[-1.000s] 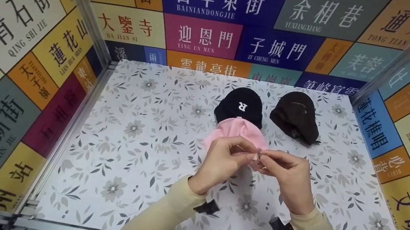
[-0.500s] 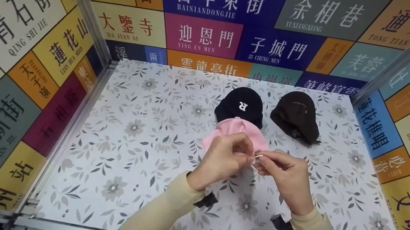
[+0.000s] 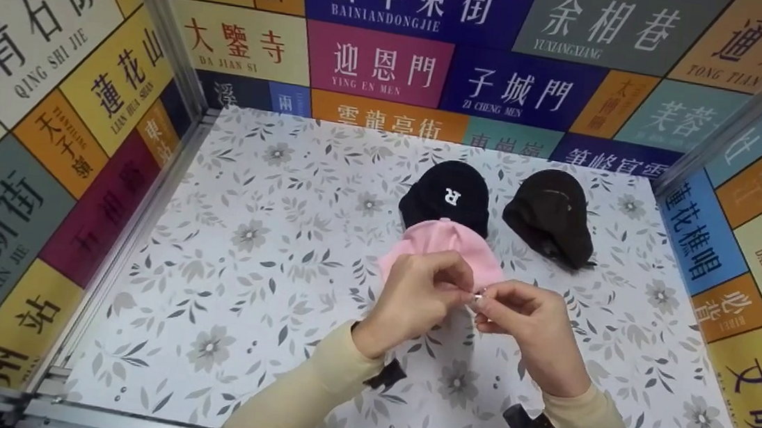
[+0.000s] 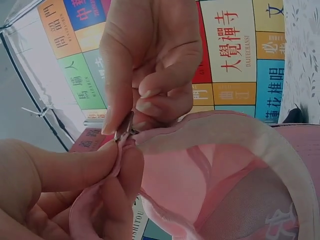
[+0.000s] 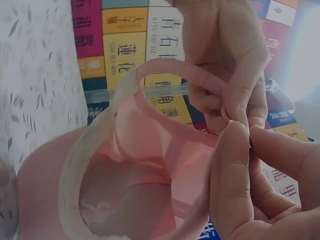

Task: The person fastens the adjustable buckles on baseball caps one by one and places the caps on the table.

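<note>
A pink baseball cap [image 3: 447, 240] is held up off the table by its back strap, its inside showing in both wrist views. My left hand [image 3: 411, 304] pinches the pink strap [image 4: 86, 212] between thumb and fingers. Fingertip to fingertip with it, my right hand [image 3: 540, 338] pinches the small metal buckle [image 4: 128, 127] at the strap's joint. In the right wrist view the fingers mostly hide that buckle. Whether the strap passes through it, I cannot tell.
Behind the pink cap sits a black cap [image 3: 445, 191] with a white letter R. A dark brown cap [image 3: 549, 213] lies to its right. The flower-patterned table [image 3: 241, 284] is walled by panels of coloured street signs [image 3: 381, 67].
Both hands stay in nearly the same place while the fingers shift. The metal buckle, tilted up at the right fingertips half a second ago, now sits closer to the left fingertips.
</note>
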{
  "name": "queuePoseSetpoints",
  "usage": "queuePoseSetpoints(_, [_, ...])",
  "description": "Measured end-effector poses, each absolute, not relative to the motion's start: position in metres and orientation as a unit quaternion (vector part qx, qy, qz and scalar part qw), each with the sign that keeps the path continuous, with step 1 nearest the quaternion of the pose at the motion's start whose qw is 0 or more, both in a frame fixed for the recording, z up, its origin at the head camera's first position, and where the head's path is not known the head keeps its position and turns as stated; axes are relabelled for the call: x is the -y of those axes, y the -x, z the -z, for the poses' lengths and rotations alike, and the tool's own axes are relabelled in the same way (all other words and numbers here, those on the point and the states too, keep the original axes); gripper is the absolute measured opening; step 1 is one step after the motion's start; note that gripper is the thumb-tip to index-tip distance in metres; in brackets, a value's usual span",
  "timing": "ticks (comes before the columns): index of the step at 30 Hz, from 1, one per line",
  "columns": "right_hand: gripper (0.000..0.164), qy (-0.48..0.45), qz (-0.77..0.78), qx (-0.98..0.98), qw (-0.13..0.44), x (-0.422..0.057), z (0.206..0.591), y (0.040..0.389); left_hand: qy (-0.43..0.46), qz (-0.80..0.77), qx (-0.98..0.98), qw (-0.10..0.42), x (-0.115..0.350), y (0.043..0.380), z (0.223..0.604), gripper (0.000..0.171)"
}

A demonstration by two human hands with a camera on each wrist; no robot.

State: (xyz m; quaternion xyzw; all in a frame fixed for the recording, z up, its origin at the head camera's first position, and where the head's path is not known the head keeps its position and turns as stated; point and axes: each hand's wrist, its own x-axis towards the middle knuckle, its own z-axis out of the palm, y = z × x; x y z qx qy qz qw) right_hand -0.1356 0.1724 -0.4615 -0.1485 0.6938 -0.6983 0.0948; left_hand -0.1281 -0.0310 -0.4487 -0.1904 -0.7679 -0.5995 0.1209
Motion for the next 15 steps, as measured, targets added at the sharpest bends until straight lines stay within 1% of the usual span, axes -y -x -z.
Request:
queuePoseSetpoints(6, [0.023,0.119,0.713,-0.684,0.098,-0.1718,0.4621,0.1353,0.153,0.694,0.699,0.08,0.0285,0.1288,0.454,0.019])
queuePoseSetpoints(11, [0.019,0.114,0.716,-0.682,0.094,-0.1683,0.4633,0.1333,0.131,0.719,0.678,0.077,0.0258,0.1273,0.4532,0.017])
queuePoseSetpoints(15, [0.015,0.117,0.726,-0.673,0.075,-0.1636,0.4635,0.1315,0.12,0.709,0.692,0.068,0.0253,0.1264,0.4518,0.013])
